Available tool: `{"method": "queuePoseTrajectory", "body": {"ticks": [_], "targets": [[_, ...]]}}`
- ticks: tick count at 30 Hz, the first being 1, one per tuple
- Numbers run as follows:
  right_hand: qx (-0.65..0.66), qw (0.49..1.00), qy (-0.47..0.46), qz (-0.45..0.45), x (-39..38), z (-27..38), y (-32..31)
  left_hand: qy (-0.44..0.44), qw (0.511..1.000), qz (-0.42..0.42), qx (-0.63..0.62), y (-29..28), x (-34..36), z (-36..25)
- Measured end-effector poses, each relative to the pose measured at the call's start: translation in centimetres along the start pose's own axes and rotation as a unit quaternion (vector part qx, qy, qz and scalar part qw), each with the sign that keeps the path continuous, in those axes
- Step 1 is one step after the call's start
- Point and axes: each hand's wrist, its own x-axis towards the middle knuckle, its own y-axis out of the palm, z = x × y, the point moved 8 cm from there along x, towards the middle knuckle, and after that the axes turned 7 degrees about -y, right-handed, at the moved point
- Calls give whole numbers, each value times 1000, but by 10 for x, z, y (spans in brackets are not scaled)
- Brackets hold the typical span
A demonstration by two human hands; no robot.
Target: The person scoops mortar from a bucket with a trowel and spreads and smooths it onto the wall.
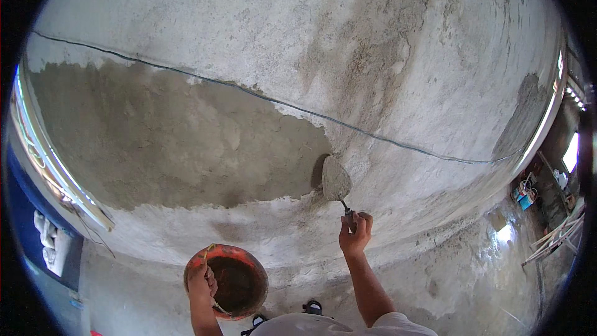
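Observation:
My right hand (356,234) is closed round the handle of a trowel (336,180), whose blade is coated in grey mortar. That blade is at the right edge of a dark patch of wet mortar (186,137) on the pale wall (398,37); whether it touches the wall I cannot tell. Lower left, my left hand (201,283) grips the rim or handle of an orange-red bucket (252,261). Its inside looks dark and mortar-stained, and how much it holds is hard to make out.
A dark cable (298,109) runs slantwise across the wall above the patch. At the far right are a blue container (527,200) and pale poles (559,236). White sacks (46,236) show at the far left. My feet in sandals stand on the concrete floor (448,274).

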Motion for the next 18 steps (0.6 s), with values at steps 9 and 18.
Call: {"method": "queuePoseTrajectory", "body": {"ticks": [9, 18], "targets": [[-86, 995, 13, 48, -32, -18, 13, -5, 999, 33, -26, 5, 14, 15], [29, 996, -83, -8, 42, 26, 8, -10, 998, 58, 8, 7, 26, 26]]}}
